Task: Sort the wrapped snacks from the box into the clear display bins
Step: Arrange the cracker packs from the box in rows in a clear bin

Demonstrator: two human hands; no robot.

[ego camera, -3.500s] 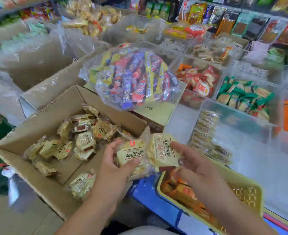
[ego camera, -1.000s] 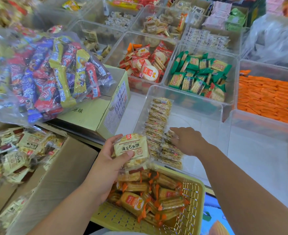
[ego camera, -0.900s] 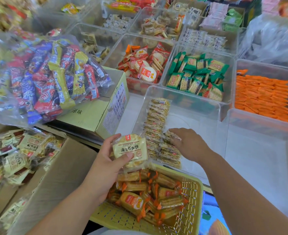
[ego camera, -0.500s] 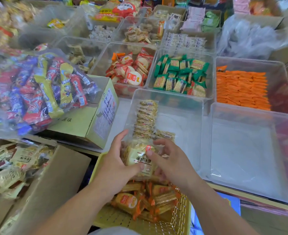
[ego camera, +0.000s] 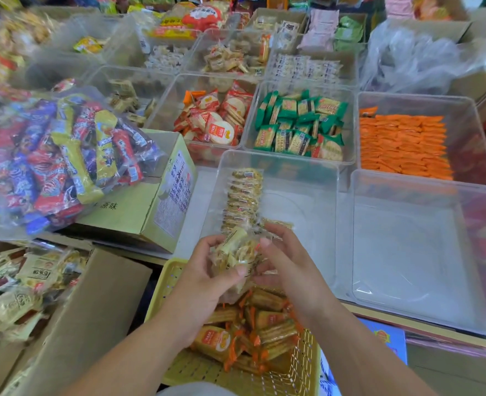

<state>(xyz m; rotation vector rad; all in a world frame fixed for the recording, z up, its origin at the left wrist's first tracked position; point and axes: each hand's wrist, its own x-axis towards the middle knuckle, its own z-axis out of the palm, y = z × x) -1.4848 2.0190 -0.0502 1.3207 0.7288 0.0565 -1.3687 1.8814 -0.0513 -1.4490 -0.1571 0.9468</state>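
Both hands now meet over the yellow basket [ego camera: 178, 274]: the left hand [ego camera: 204, 284] grips the wrapped cracker packet [ego camera: 234, 252] and the right hand [ego camera: 286, 265], back from the clear bin [ego camera: 276, 167] at twelve o'clock, pinches its edge. The cardboard box [ego camera: 93, 307] sits at nine o'clock.

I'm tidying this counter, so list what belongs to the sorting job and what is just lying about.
In the job:
- left hand and right hand, both on the pale clear-wrapped biscuit packets
- brown cardboard box of matching packets
- clear plastic bin with a standing row of them

Lying about:
- yellow slotted basket of orange-wrapped snacks
- clear bag of red, blue and yellow bars
- bin of green-wrapped crackers
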